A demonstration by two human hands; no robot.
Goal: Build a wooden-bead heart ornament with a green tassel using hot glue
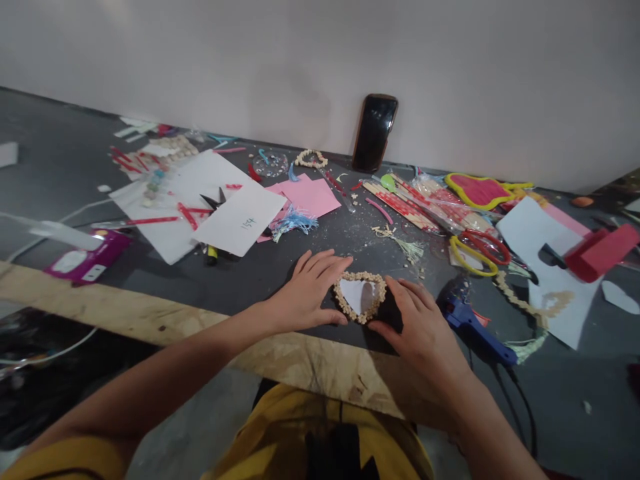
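A small heart-shaped ornament (364, 316) lies flat near the table's front edge, its rim made of beige beads or beadlike pieces around a white middle. My left hand (313, 290) grips its left side, with long fingers at the upper edge and the thumb at the lower left. On the opposite side, my right hand (420, 320) holds the rim between thumb and index finger. A shadow falls across part of the white middle. Just beyond the heart lies a pale green tassel (411, 249). A blue glue gun (475, 327) rests to the right of my right hand.
Red and yellow scissors (483, 252) lie right of centre. A phone (375, 133) leans on the wall. White paper cards (241, 219), pink paper (313, 197), a blue tassel (295, 223) and a purple box (90, 257) spread leftward. A dark cord (527, 407) trails from the glue gun.
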